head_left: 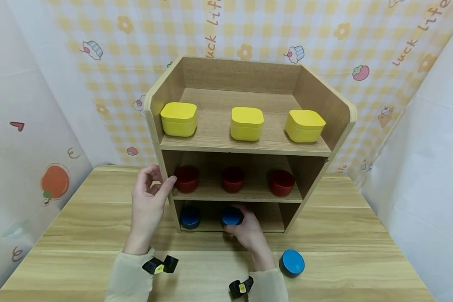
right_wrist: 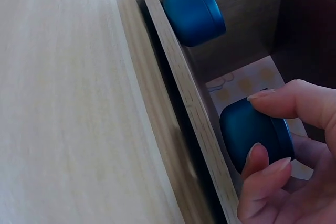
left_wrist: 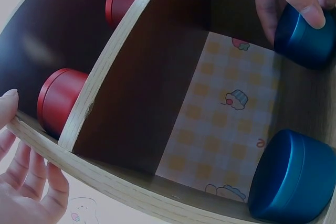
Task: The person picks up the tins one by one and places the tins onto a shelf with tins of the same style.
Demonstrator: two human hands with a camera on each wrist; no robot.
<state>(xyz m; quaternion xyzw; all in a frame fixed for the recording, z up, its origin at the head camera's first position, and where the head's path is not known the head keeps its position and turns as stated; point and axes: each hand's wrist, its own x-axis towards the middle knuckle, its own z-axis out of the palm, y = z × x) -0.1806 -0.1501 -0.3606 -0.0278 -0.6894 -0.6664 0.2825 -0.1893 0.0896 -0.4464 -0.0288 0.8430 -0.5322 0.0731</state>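
Note:
A wooden shelf [head_left: 245, 147] with three levels stands on the table. My left hand [head_left: 149, 199] holds its left side panel, thumb at the front edge and fingers on the outer face. On the bottom level, my right hand [head_left: 251, 233] grips a round blue tin [right_wrist: 252, 135] between thumb and fingers, close to the front lip. Another blue tin [head_left: 190, 218] sits to its left, in the corner by the side panel. A third blue tin [head_left: 292, 262] lies on the table, right of my right wrist.
Three red tins [head_left: 233, 179] stand in a row on the middle level. Along the top level are three yellow square boxes [head_left: 247, 123] with rounded corners. A patterned cloth [head_left: 245, 25] hangs behind the shelf, with white sheets [head_left: 419, 138] at both sides of the wooden table [head_left: 79, 235].

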